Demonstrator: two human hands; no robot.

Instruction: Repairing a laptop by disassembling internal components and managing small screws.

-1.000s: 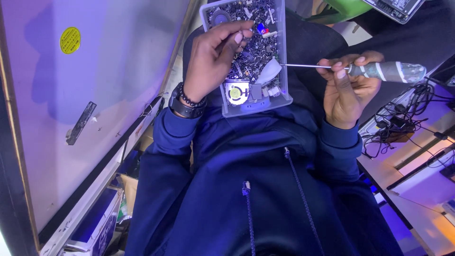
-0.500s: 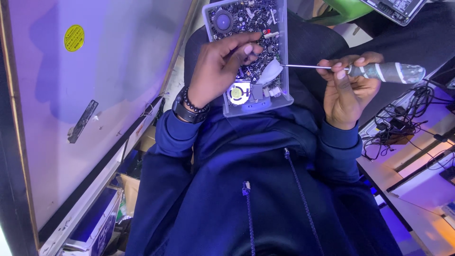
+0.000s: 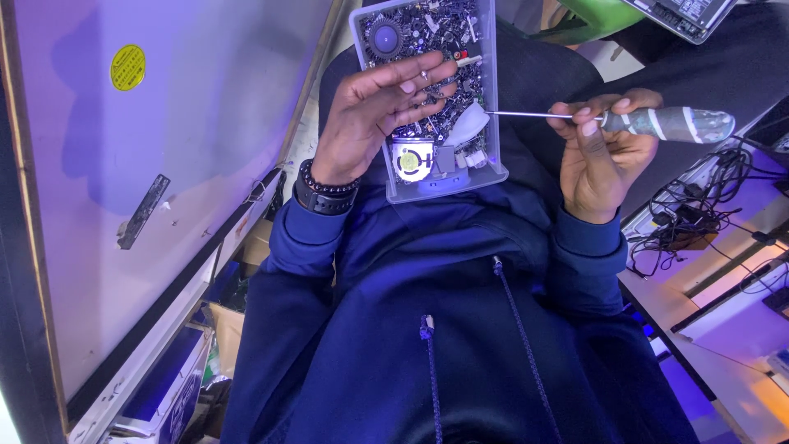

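A clear plastic box (image 3: 496, 161) full of small screws and electronic parts rests on my lap, against my blue hooded jacket (image 3: 444, 329). My left hand (image 3: 370, 115) lies over the box with its fingers spread, the fingertips touching the loose parts and nothing pinched between them. It wears a dark bead bracelet and a watch at the wrist. My right hand (image 3: 600, 164) grips a screwdriver (image 3: 682, 123) with a translucent handle. Its thin shaft points left, and the tip reaches the box's right edge. A small black fan (image 3: 384, 37) and a round part with a yellow label (image 3: 411, 160) lie in the box.
A large white panel (image 3: 205, 140) with a yellow sticker (image 3: 127, 67) stands at the left. At the right, a tangle of black cables (image 3: 699, 205) lies on a white desk (image 3: 723, 329). A green object (image 3: 592, 16) and a device's edge (image 3: 682, 12) are at the top.
My left hand has opened from a pinch over the parts and spread its fingers across the box. The right hand keeps the screwdriver almost still.
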